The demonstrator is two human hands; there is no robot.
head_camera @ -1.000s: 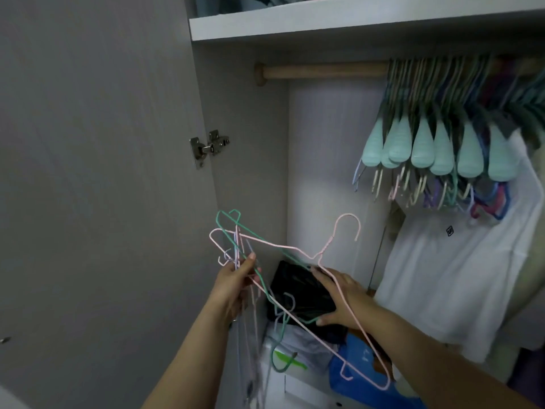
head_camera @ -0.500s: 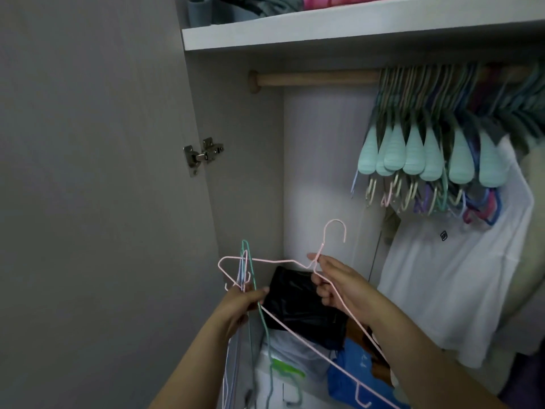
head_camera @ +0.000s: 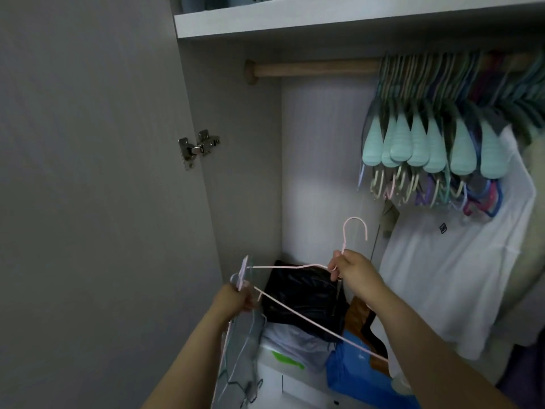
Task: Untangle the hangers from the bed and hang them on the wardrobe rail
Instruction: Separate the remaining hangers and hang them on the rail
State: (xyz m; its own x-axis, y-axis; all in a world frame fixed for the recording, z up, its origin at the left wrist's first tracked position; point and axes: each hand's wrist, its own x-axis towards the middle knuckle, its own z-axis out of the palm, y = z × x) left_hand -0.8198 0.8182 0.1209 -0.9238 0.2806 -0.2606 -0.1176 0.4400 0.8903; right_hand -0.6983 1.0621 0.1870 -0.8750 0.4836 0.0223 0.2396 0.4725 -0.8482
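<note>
— Hanger? Where?
— Pink hanger [head_camera: 298, 311], stretched between both hands, below the wardrobe rail [head_camera: 315, 68].
— Hands?
— Right hand [head_camera: 352, 271] pinching its neck; left hand [head_camera: 236, 299] gripping bundled hangers [head_camera: 244, 349], dangling.

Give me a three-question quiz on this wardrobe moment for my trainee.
1. True or false: the pink hanger already hangs on the wooden rail.
2. Which hand pinches the pink hanger just below its hook? A) left hand B) right hand
3. Fill in: the bare stretch of rail lies to the ___ of the hung hangers.

Key: 1 false; 2 B; 3 left. The left hand grips the remaining bundle of hangers.
</note>
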